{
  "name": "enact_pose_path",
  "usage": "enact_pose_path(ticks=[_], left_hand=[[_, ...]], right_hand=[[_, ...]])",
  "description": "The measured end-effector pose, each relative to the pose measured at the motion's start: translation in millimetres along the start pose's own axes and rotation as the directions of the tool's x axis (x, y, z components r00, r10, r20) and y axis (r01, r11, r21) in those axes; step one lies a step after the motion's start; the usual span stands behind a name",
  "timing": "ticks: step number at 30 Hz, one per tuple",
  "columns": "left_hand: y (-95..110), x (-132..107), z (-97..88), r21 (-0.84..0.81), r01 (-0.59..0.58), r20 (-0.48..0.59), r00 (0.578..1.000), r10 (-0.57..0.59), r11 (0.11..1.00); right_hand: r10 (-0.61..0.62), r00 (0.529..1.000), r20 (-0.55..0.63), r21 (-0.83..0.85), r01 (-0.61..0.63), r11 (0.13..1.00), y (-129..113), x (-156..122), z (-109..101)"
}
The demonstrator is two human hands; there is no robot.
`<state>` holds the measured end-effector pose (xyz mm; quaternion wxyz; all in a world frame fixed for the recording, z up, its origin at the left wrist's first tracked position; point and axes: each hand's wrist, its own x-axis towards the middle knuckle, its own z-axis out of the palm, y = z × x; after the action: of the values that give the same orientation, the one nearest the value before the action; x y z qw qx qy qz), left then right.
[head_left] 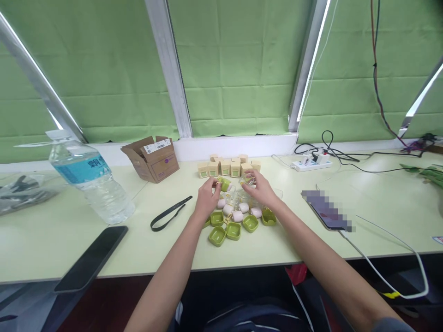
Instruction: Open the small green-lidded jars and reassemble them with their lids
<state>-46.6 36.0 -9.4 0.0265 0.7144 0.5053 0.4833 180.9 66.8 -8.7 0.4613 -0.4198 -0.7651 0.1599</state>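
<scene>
Between the fingertips of my left hand (pixel 206 197) is a small green case (pixel 226 184). My right hand (pixel 260 188) pinches a small clear plastic piece (pixel 247 180), partly covered by the fingers. Below both hands lie several pale pink rounded pieces (pixel 237 216) and more clear plastic pieces (pixel 232 198). Closer to the table's front edge sit several open green square cups (pixel 233 231). A tiny yellow loop (pixel 228 218) rests among them. Several small tan boxes (pixel 225 168) with green windows stand behind my hands.
An open cardboard box (pixel 155 161), a large water bottle (pixel 93 180), a black strap (pixel 169 214) and a dark phone (pixel 93 258) are on the left. To the right are another phone (pixel 325 210), a white cable (pixel 391 226) and a power strip (pixel 311 164) with cords.
</scene>
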Motion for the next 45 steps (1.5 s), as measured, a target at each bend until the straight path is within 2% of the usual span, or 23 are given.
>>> enact_pose_path(ticks=[5, 10, 18, 28, 39, 42, 45], left_hand=[[0.6, 0.0, 0.1, -0.007, -0.008, 0.009, 1.000, 0.008, 1.000], [0.6, -0.1, -0.2, -0.008, -0.003, 0.011, 1.000, 0.003, 1.000], [0.9, 0.1, -1.2, 0.005, -0.006, 0.023, 1.000, 0.006, 1.000], [1.6, 0.8, -1.4, -0.005, -0.005, 0.022, 1.000, 0.005, 1.000], [2.8, 1.5, -2.1, 0.005, -0.009, 0.022, 1.000, 0.009, 1.000], [2.4, 1.3, -1.9, -0.002, -0.009, 0.022, 1.000, 0.009, 1.000], [2.9, 1.0, -2.0, -0.009, -0.006, 0.022, 1.000, 0.006, 1.000]], right_hand=[[-0.013, 0.994, 0.108, -0.171, 0.032, 0.985, -1.6, 12.8, 6.6], [0.056, 0.975, 0.213, -0.386, 0.031, 0.922, -3.8, 30.6, 11.4], [0.149, 0.944, 0.294, -0.509, 0.023, 0.861, 6.3, 59.7, 17.6], [0.200, 0.888, 0.413, -0.490, 0.032, 0.871, 21.2, 70.4, 31.7], [0.217, 0.835, 0.505, -0.461, 0.048, 0.886, 13.0, 73.9, 21.6], [0.207, 0.841, 0.500, -0.453, 0.050, 0.890, 6.5, 72.0, 16.8], [0.168, 0.874, 0.455, -0.444, 0.059, 0.894, -1.6, 67.3, 11.2]])
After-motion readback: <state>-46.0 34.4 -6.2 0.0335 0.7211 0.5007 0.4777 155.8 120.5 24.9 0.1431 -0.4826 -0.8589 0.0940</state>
